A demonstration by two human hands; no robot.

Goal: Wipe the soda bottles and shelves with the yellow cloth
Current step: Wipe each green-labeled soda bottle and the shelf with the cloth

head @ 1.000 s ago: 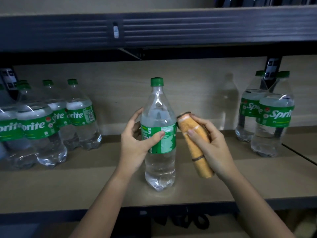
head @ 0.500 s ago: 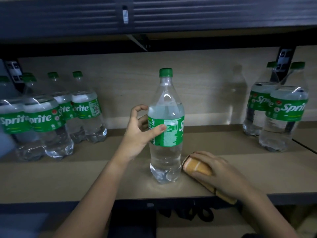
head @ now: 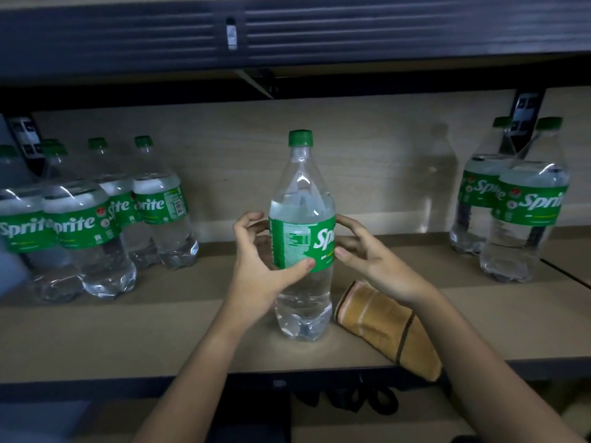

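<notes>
While both hands frame the bottle, the cloth lies idle.
Head view: left hand (head: 262, 266) grips the clear green-labelled plastic soda bottle (head: 302, 238) mid-shelf; right hand (head: 367, 260), fingers spread, touches its label. Folded yellow cloth (head: 383, 327) rests beside it on the wooden shelf (head: 128, 340); picking it up likely comes next.

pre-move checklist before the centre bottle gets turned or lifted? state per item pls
1. Left hand grips the centre bottle, thumb across the label: ok.
2. Right hand has a firm hold: cannot tell; its fingers curl at the bottle's right side, contact unclear.
3. Bottle upright on the shelf: ok.
4. Cap on: ok.
5. Cloth in hand for wiping: not ok; it lies rolled on the shelf by the bottle's base, one end past the front edge.
6. Space from the left bottles and the right bottles: ok.
</notes>
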